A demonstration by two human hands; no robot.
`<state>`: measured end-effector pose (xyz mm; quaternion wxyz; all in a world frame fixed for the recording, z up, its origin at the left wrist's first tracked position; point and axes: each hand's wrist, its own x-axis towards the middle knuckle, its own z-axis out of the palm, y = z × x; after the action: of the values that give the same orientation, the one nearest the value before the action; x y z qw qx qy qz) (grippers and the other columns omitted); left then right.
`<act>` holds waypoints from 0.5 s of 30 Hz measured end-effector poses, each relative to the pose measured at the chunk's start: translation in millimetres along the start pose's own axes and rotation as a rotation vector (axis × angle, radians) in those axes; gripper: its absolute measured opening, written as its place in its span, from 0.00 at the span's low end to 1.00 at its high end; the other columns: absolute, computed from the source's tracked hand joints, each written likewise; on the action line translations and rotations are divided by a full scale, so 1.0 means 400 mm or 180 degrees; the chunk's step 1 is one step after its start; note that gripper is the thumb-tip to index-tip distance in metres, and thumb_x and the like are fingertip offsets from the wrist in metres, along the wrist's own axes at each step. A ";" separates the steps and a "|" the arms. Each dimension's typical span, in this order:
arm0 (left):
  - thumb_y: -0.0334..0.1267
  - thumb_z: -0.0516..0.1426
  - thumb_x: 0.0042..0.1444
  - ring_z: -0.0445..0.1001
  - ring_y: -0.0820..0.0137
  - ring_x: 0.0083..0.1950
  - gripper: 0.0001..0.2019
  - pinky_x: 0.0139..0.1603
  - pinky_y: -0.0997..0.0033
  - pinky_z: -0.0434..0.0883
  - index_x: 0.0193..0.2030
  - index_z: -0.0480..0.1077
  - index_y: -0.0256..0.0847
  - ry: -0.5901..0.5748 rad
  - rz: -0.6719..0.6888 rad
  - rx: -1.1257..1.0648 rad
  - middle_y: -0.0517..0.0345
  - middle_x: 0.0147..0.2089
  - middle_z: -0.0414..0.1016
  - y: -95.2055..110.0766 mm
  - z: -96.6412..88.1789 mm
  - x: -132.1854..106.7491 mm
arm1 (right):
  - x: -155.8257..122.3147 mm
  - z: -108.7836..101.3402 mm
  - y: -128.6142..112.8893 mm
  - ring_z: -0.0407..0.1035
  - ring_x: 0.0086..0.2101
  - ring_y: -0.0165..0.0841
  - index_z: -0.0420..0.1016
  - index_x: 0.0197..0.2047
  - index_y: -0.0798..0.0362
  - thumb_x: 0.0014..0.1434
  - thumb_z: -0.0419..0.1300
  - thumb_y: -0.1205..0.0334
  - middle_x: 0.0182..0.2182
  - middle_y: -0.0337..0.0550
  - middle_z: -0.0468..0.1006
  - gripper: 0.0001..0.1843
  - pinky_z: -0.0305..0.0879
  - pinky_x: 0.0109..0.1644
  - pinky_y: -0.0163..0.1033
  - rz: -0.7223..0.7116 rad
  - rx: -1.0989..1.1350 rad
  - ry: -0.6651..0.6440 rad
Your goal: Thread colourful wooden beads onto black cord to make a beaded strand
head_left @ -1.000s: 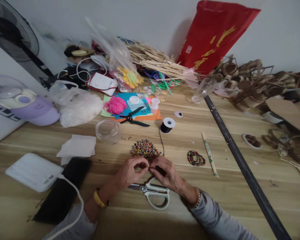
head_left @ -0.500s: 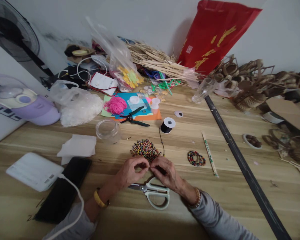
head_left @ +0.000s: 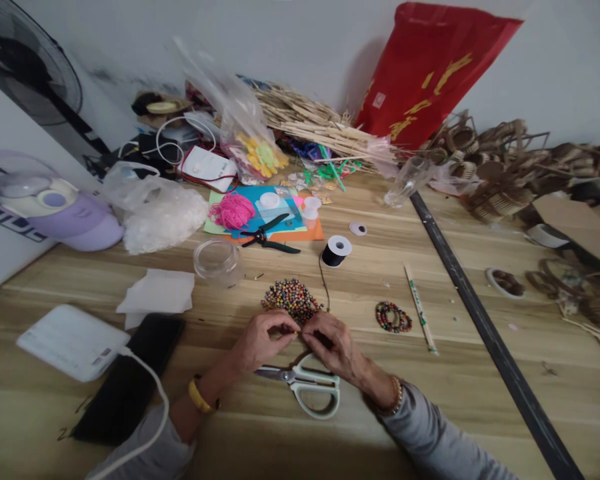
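Thumb and forefinger of my left hand [head_left: 263, 341] pinch a tiny yellowish bead [head_left: 295, 333]. Fingertip to fingertip with it, my right hand [head_left: 334, 343] is closed in a pinch on what looks like the end of the black cord [head_left: 323, 273]; the fingers mostly hide it. That cord runs from a white-rimmed spool [head_left: 337, 251] down to my right knuckles. Just beyond both hands lies a heap of multicoloured beads [head_left: 291, 299]. Scissors with pale handles [head_left: 317, 387] lie beneath my wrists, blades pointing left.
Coiled beaded strands [head_left: 393, 317] and a thin wrapped stick [head_left: 420, 310] lie to the right. A clear jar [head_left: 217, 261], black pliers [head_left: 267, 237] and pink yarn [head_left: 233, 211] sit farther back. At left, a white power bank [head_left: 73, 342] trails a cable over a black phone [head_left: 130, 380].
Both hands stay almost in place. The yellowish bead at my left fingertips shows more clearly now, and the view has shifted very slightly.
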<state>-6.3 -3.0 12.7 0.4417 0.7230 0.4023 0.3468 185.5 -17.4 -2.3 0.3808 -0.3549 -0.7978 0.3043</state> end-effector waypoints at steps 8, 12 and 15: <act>0.26 0.57 0.47 0.72 0.72 0.30 0.03 0.33 0.76 0.70 0.27 0.71 0.36 0.0051 -0.0278 0.0022 0.58 0.26 0.75 0.001 0.003 -0.003 | -0.002 0.002 0.003 0.66 0.31 0.33 0.70 0.33 0.54 0.63 0.53 0.65 0.28 0.44 0.73 0.07 0.63 0.37 0.38 -0.0002 -0.0038 -0.0049; 0.27 0.57 0.47 0.73 0.72 0.30 0.03 0.34 0.76 0.69 0.27 0.72 0.36 0.0062 -0.0235 0.0046 0.57 0.27 0.76 -0.005 0.002 -0.004 | 0.000 0.000 0.000 0.66 0.31 0.33 0.69 0.33 0.54 0.62 0.53 0.66 0.28 0.44 0.73 0.07 0.63 0.36 0.37 -0.0042 -0.0018 -0.0021; 0.28 0.58 0.49 0.73 0.71 0.31 0.03 0.35 0.74 0.69 0.27 0.72 0.36 0.0075 -0.0123 0.0047 0.56 0.28 0.76 -0.012 0.002 -0.004 | 0.002 -0.003 -0.003 0.67 0.31 0.33 0.69 0.33 0.54 0.63 0.53 0.65 0.28 0.44 0.73 0.07 0.63 0.37 0.37 -0.0032 -0.0017 -0.0024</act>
<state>-7.8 -3.3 7.7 0.4382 0.7142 0.4239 0.3438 185.6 -17.2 -0.5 0.3783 -0.3508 -0.8018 0.3017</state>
